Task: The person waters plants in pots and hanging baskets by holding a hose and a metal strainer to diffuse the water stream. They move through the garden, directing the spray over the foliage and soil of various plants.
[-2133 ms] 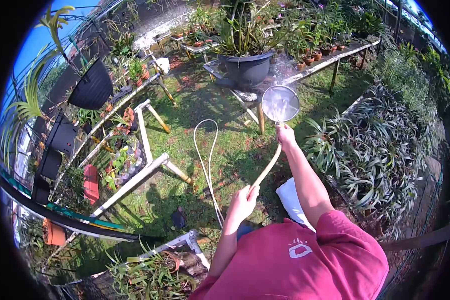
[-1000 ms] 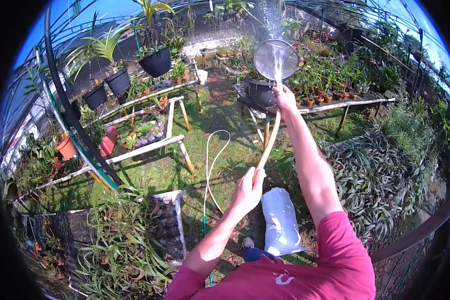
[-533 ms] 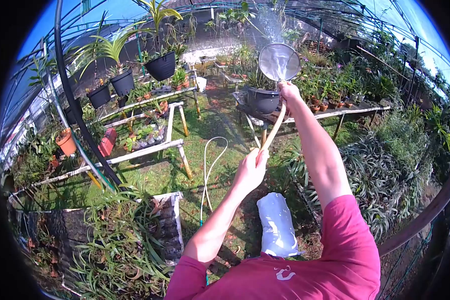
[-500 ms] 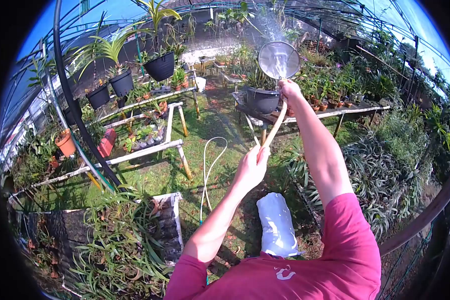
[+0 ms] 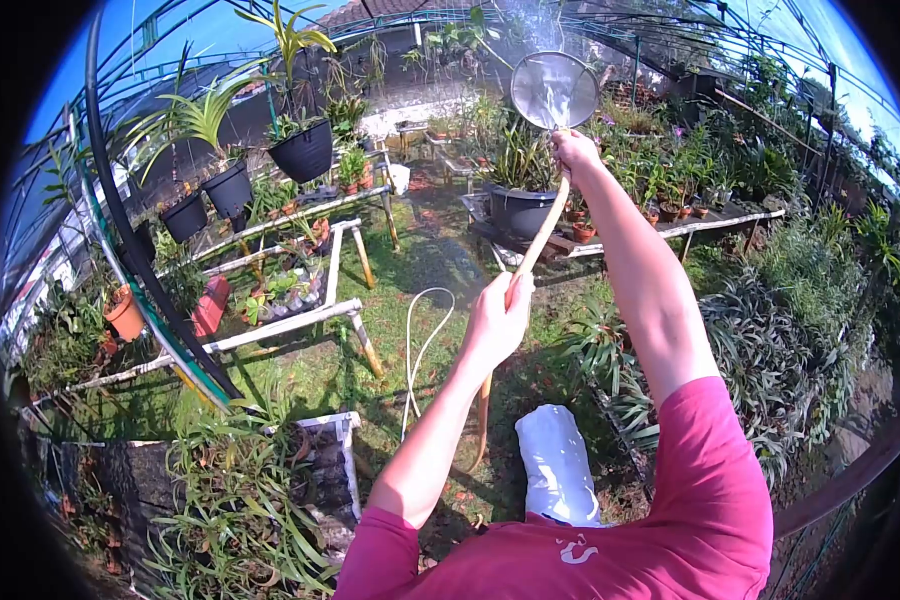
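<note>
A yellowish hose (image 5: 544,228) runs between my two hands. My right hand (image 5: 577,152), arm stretched forward, is closed around its upper end. Just above that hand is a round mesh strainer (image 5: 555,90) with a dark rim; whether I hold it or it is fixed to the hose is hidden. Water shows white against the mesh and sprays up beyond it. Lower down, my left hand (image 5: 497,320) is wrapped round the hose. Beyond my right hand, a large black pot (image 5: 522,208) with a leafy plant stands on a bench.
Black pots (image 5: 302,152) hang at left above pole-framed benches (image 5: 270,328). Potted plants line a bench (image 5: 740,217) at right. A white sack (image 5: 555,460) lies on the grass by my body. A pale thin hose (image 5: 410,340) loops over the grass. Dense foliage (image 5: 240,490) fills the lower left.
The strainer and my right hand sit slightly higher in view. The view has shifted a little, and the hose's lower length now shows hanging below my left hand.
</note>
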A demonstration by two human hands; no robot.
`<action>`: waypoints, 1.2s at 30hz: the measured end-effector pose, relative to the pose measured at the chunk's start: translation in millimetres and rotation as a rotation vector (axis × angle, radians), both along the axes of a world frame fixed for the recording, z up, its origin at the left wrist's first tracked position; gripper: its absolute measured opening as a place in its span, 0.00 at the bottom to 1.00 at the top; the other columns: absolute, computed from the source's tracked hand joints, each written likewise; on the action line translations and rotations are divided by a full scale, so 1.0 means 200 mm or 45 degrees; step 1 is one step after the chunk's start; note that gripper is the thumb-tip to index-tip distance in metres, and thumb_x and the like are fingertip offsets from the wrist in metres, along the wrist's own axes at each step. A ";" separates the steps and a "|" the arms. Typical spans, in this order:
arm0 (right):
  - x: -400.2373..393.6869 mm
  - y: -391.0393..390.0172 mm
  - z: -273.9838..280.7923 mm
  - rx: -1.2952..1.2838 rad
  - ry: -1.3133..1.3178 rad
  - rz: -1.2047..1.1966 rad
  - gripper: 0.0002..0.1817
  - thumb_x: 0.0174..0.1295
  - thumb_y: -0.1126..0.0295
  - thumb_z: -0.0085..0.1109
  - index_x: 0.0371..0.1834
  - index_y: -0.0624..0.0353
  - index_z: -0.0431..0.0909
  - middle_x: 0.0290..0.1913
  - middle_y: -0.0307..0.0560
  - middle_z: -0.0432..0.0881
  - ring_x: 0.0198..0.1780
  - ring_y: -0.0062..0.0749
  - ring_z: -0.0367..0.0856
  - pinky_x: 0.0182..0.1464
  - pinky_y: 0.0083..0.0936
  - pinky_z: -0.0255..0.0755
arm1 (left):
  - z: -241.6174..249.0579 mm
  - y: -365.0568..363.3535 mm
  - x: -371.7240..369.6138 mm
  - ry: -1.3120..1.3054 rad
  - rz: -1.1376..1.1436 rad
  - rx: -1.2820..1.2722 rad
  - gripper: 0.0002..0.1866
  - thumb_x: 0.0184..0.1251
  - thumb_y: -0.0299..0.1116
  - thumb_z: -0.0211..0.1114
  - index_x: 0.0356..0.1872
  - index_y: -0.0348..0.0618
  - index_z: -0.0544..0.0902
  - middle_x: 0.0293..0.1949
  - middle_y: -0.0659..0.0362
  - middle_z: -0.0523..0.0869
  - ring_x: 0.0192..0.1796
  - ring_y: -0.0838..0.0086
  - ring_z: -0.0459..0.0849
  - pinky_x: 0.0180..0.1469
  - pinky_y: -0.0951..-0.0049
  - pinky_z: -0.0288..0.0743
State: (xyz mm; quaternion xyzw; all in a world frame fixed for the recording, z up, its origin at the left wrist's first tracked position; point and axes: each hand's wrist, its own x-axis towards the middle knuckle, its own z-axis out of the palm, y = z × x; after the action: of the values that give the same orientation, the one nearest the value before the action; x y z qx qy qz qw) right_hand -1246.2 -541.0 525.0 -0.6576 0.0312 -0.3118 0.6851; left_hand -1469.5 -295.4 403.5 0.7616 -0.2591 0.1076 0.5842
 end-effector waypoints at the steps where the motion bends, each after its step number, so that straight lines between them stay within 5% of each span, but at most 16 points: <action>1: 0.02 -0.01 0.01 -0.007 0.021 -0.011 0.04 0.63 0.70 0.58 0.39 0.55 0.78 0.23 0.33 0.71 0.20 0.17 0.66 0.20 0.21 0.61 | 0.00 -0.01 0.04 0.002 0.009 -0.003 0.17 0.77 0.42 0.55 0.35 0.37 0.79 0.19 0.66 0.67 0.24 0.83 0.63 0.27 0.73 0.60; 9: 0.16 -0.02 0.20 0.075 -0.007 0.049 0.02 0.63 0.74 0.58 0.38 0.57 0.77 0.22 0.33 0.71 0.17 0.15 0.65 0.17 0.16 0.61 | 0.29 0.04 0.25 -0.020 0.095 0.064 0.22 0.73 0.48 0.59 0.29 0.37 0.82 0.17 0.66 0.71 0.23 0.83 0.66 0.26 0.73 0.60; 21: 0.23 0.06 0.30 -0.011 0.044 -0.068 0.06 0.64 0.70 0.58 0.31 0.58 0.79 0.19 0.33 0.70 0.17 0.17 0.64 0.17 0.19 0.58 | 0.37 0.14 0.46 -0.113 0.034 0.060 0.22 0.73 0.48 0.60 0.31 0.36 0.83 0.17 0.63 0.76 0.22 0.81 0.71 0.26 0.72 0.65; 24: 0.28 0.08 0.27 0.111 -0.006 -0.036 0.04 0.65 0.71 0.57 0.33 0.57 0.78 0.20 0.33 0.70 0.18 0.17 0.64 0.18 0.18 0.58 | 0.34 0.17 0.51 -0.176 0.080 0.047 0.23 0.72 0.49 0.59 0.26 0.38 0.79 0.16 0.57 0.79 0.19 0.72 0.78 0.24 0.67 0.68; 27: 0.34 0.09 0.26 0.140 -0.052 -0.046 0.02 0.66 0.72 0.57 0.36 0.57 0.77 0.21 0.33 0.70 0.18 0.16 0.64 0.18 0.17 0.58 | 0.34 0.20 0.56 -0.157 0.080 0.098 0.22 0.73 0.47 0.60 0.30 0.35 0.83 0.17 0.61 0.77 0.22 0.80 0.72 0.26 0.72 0.66; 36: 0.34 0.16 0.31 0.034 -0.045 0.002 0.03 0.65 0.72 0.58 0.39 0.56 0.76 0.23 0.33 0.70 0.18 0.16 0.65 0.19 0.18 0.61 | 0.35 0.23 0.57 -0.119 0.102 0.114 0.22 0.73 0.47 0.60 0.31 0.35 0.83 0.17 0.61 0.77 0.23 0.80 0.73 0.27 0.71 0.66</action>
State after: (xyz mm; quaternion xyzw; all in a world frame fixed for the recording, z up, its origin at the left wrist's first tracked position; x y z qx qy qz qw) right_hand -1179.2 -508.3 586.9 -0.6429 0.0227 -0.3223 0.6945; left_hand -1356.3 -250.2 473.7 0.7908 -0.2600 0.1548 0.5320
